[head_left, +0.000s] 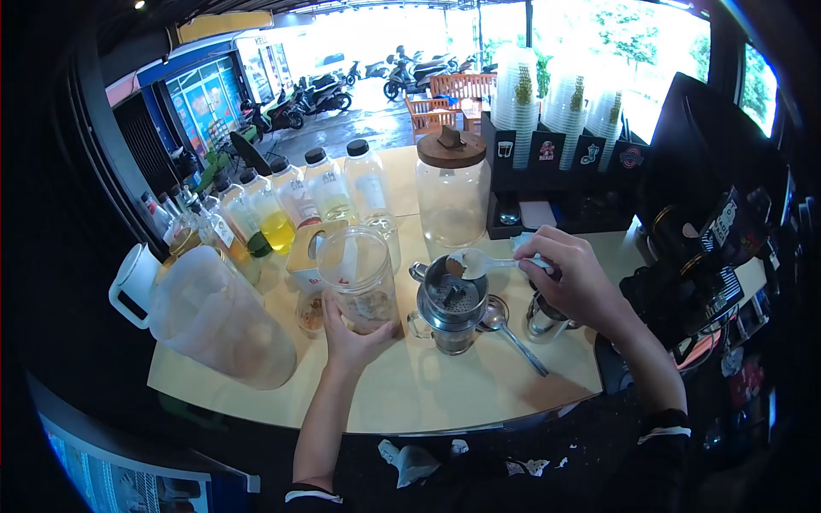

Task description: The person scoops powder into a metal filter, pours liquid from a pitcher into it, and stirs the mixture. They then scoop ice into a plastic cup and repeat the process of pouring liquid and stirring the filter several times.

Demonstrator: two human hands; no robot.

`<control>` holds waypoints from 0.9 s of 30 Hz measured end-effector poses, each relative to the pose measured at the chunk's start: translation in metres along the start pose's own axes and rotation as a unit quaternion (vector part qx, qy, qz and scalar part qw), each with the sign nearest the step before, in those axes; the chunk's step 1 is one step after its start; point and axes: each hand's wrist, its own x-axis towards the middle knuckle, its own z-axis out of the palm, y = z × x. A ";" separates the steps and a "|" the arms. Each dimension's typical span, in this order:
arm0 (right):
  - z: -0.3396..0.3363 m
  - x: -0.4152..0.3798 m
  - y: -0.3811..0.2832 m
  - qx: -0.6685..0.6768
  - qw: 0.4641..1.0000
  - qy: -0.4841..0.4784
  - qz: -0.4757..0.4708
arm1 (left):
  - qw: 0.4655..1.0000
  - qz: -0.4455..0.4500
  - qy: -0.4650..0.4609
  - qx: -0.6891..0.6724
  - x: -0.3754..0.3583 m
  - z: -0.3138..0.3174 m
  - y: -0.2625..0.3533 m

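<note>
My left hand (352, 340) is wrapped round the lower part of a clear open jar (357, 278), which has some contents near its bottom. In my right hand (571, 278) is the handle of a pale plastic spoon (470, 264) with brown powder in its bowl. The spoon's bowl is over the rim of a metal filter cup (453, 301), which sits on a glass mug (453, 342). A metal ladle (517, 340) lies to the right of the mug. Beyond it, partly under my right hand, stands a metal cup (544, 321).
A large frosted pitcher (218, 321) stands at the left. Several black-capped bottles (325, 184) line the counter's far left side. Behind the mug is a wooden-lidded jar (452, 192). Stacked plastic cups (516, 94) and dark equipment (693, 248) occupy the right.
</note>
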 end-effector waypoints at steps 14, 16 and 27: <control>0.010 -0.006 0.003 -0.061 0.989 0.074 -0.113 | 1.000 -0.007 -0.009 -0.020 0.002 0.001 -0.006; 0.010 -0.006 0.004 -0.061 0.989 0.071 -0.114 | 1.000 -0.005 -0.007 -0.028 0.002 0.001 -0.005; -0.006 -0.014 0.005 0.005 0.989 0.087 -0.118 | 1.000 -0.005 0.011 -0.009 0.002 0.001 0.002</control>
